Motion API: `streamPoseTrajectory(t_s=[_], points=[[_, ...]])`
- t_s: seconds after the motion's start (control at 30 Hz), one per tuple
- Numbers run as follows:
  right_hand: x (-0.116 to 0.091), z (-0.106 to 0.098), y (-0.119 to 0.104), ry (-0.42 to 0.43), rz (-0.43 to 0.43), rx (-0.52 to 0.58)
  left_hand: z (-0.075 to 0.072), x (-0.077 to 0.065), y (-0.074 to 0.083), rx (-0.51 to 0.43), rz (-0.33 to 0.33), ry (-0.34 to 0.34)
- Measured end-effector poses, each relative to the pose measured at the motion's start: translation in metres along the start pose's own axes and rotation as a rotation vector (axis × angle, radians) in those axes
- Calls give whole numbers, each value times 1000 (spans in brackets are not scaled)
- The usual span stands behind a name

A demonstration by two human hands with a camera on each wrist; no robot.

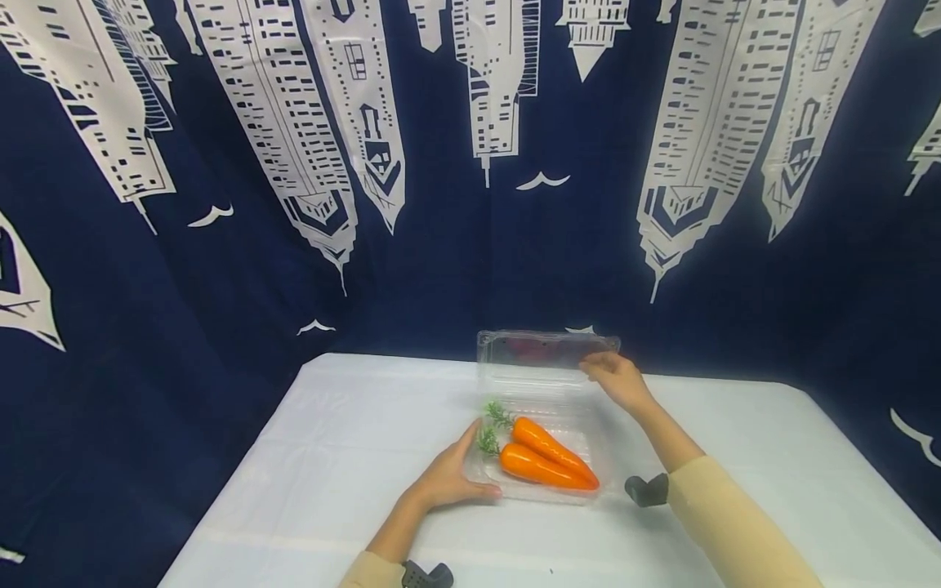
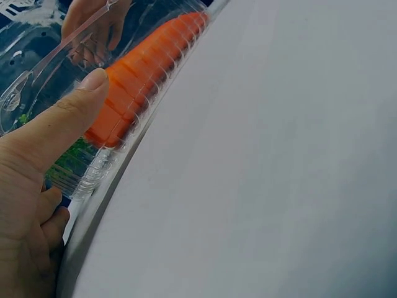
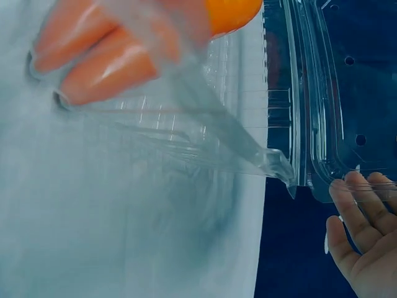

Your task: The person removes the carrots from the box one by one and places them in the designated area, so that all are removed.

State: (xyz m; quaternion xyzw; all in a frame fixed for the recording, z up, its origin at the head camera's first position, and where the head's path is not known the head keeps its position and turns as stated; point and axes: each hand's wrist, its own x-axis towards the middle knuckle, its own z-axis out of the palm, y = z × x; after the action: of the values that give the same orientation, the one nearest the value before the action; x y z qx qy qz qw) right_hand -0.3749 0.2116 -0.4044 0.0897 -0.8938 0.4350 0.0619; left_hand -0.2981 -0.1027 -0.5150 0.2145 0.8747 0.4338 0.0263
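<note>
A clear plastic clamshell container (image 1: 540, 494) sits with its lid (image 1: 525, 351) raised at the back. Inside lie two orange toy carrots (image 1: 547, 465) with green tops toward the left. My left hand (image 1: 444, 478) grips the container's left side. In the left wrist view its thumb (image 2: 74, 115) lies against the clear wall, near a carrot (image 2: 149, 68). At the lid's right edge, my right hand (image 1: 617, 380) holds the rim. The right wrist view shows its fingers (image 3: 360, 205) at that edge; the thumb is hidden there.
The white table (image 1: 353, 457) is under the container, which stands close to its back edge. Behind hangs a dark blue cloth (image 1: 441, 278) with white building prints. A dark wrist device (image 1: 647, 491) sits by the right sleeve (image 1: 735, 523), another (image 1: 426, 575) by the left.
</note>
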Motion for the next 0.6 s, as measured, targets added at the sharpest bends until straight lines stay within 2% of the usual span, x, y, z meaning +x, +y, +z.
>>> streamPoseTrajectory(t_s=[0.17, 0.43, 0.6], points=[[2, 3, 1, -20, 31, 2, 0, 0, 1, 22, -3, 3], [1, 7, 7, -49, 22, 54, -2, -2, 8, 5, -9, 4], [0, 8, 8, -102, 59, 84, -3, -2, 9, 5, -15, -1]])
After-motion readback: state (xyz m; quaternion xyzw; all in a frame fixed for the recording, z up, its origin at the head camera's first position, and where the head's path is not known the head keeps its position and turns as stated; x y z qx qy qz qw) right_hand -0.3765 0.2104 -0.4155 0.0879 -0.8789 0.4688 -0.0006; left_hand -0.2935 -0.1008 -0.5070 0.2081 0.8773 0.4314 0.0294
